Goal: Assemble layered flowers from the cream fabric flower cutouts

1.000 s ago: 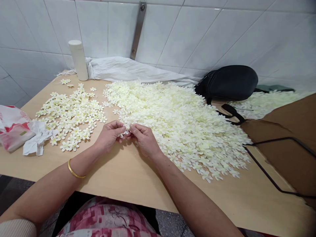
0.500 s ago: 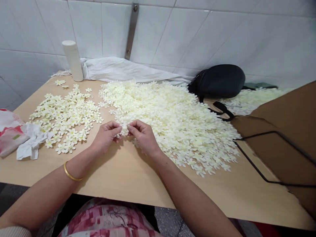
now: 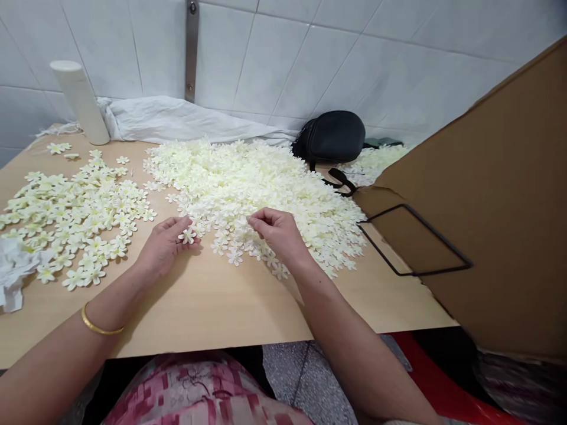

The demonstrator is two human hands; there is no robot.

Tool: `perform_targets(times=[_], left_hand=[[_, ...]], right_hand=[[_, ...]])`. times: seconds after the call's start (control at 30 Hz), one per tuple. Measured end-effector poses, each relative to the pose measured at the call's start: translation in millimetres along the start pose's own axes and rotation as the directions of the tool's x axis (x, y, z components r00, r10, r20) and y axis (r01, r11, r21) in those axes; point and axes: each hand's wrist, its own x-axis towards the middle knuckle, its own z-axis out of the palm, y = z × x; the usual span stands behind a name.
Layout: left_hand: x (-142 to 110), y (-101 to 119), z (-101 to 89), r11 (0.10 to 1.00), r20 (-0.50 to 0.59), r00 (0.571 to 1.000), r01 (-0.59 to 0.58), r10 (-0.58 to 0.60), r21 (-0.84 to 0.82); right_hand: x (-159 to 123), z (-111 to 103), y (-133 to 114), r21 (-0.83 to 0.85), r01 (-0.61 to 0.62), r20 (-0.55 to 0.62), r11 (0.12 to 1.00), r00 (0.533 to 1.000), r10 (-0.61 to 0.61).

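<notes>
My left hand [image 3: 163,243] is closed over the table, holding a small white artificial flower [image 3: 188,236] with a pale yellow centre at its fingertips. My right hand [image 3: 280,233] reaches over the near edge of a large pile of artificial flowers [image 3: 248,177]. Its thumb and forefinger pinch a flower there, which blends with the pile behind it. Left of my left hand lies a smaller, looser spread of similar flowers [image 3: 88,218] with clearer yellow centres.
A white bottle [image 3: 82,103] and a crumpled white cloth [image 3: 168,121] stand along the tiled wall. A black case [image 3: 336,137] sits behind the pile. A cardboard box [image 3: 487,177] with a black wire frame [image 3: 436,236] borders the right. Crumpled paper [image 3: 13,268] lies at the left edge.
My hands, together before, have come apart. The left keeps a flower, while the right has moved right onto the large pile. The view has turned to the right.
</notes>
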Motion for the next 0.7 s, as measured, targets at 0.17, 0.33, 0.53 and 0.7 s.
perform_targets(times=[0.17,0.33,0.53,0.7], left_hand=[[0,2,0.8,1.0,0.016,1.0,0.003,-0.003,-0.017],[-2,4,3.6,0.995,0.033,0.998,0.051,-0.048,-0.092],[-4,2,5.7,0.965,0.072,0.994,0.096,-0.081,-0.245],[-6,0,3.5,0.963,0.109,0.993,0.069,-0.042,-0.26]], right_hand=[[-1,3,10,-0.407,0.045,-0.073,0.912,0.994,-0.081],[-5,6,5,-0.596,0.198,-0.11,0.778,0.94,-0.324],[-13,36,-20,-0.285,0.497,0.105,0.819,0.866,-0.489],[-12,68,-20,-0.268,0.462,0.274,0.845,0.878,-0.394]])
